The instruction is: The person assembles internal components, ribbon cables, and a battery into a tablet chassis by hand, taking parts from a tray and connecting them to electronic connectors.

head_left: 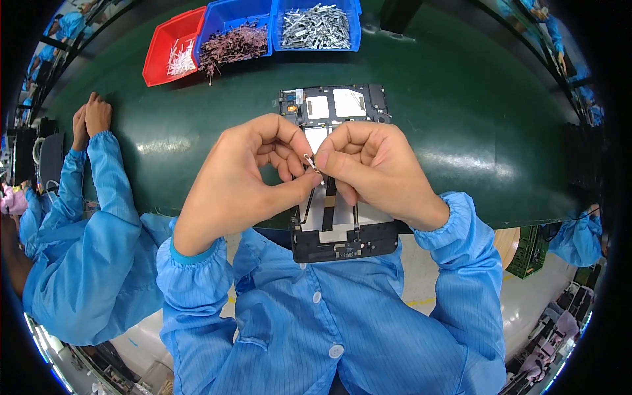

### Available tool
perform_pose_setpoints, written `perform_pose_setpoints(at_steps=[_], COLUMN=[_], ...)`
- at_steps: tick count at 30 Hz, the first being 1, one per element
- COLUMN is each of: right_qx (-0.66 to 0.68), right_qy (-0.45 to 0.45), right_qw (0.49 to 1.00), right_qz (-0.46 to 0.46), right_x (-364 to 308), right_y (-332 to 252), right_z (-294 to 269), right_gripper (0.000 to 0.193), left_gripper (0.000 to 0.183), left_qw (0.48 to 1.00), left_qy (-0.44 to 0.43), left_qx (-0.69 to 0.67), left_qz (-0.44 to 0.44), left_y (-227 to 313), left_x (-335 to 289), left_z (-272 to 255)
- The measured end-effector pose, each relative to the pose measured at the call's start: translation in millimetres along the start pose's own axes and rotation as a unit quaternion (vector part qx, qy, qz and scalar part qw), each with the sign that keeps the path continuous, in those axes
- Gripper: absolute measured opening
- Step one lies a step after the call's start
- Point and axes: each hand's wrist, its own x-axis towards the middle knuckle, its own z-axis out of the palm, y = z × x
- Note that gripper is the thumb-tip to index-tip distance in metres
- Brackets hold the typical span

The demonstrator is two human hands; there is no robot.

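Silvery-white and slim, one small strip (pixel 313 164) sits between the two hands I watch over the head feed, raised above the middle of the work. On my screen its long axis slants, the upper end pointing away and to the left, the lower end back toward the wearer and to the right. The left hand (pixel 240 172) is curled and gripping it, forefinger by the upper end and thumb by the lower; the right hand (pixel 378 168) has thumb and forefinger pinched on its right side, though I cannot tell which of the two bears it. Below them I see one opened black device (pixel 309 242), its long axis running away from the wearer, its near end reaching past the edge of the green table (pixel 480 151). I count two white patches at its far end and one dark band (pixel 328 210) running lengthwise nearer the wearer. Farther out, three bins stand in a row: one red bin (pixel 160 59) with white pieces, one middle blue bin (pixel 237 16) with reddish-brown pieces, one right-hand blue bin (pixel 354 26) heaped with silvery pieces, too many to count. To the left, a blue-sleeved co-worker rests two hands (pixel 99 115) together on the tabletop.
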Motion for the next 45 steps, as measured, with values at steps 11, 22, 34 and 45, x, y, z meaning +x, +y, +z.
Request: perform_pose_setpoints(at_steps=[11, 22, 34, 45], right_qx=[0.007, 0.021, 0.039, 0.047], right_qy=[0.007, 0.033, 0.069, 0.074], right_qw=[1.000, 0.999, 0.996, 0.995], right_qz=[0.008, 0.030, 0.034, 0.040], right_x=[-5.6, -14.2, -24.0, -25.4], right_y=[4.8, 10.3, 10.4, 8.8], right_z=[1.9, 2.7, 1.6, 1.6], right_gripper=[0.018, 0.014, 0.014, 0.014], left_gripper=[0.020, 0.024, 0.022, 0.026], left_qw=[0.999, 0.999, 0.998, 0.988], left_qy=[0.004, 0.004, 0.019, 0.044], left_qx=[-0.025, -0.002, 0.055, 0.145], left_qz=[-0.023, -0.037, -0.007, 0.037], left_y=[-2.6, -7.6, -7.8, -2.5], left_x=[-4.1, -6.5, -3.4, -5.9], left_z=[4.5, 11.1, 17.8, 21.0])
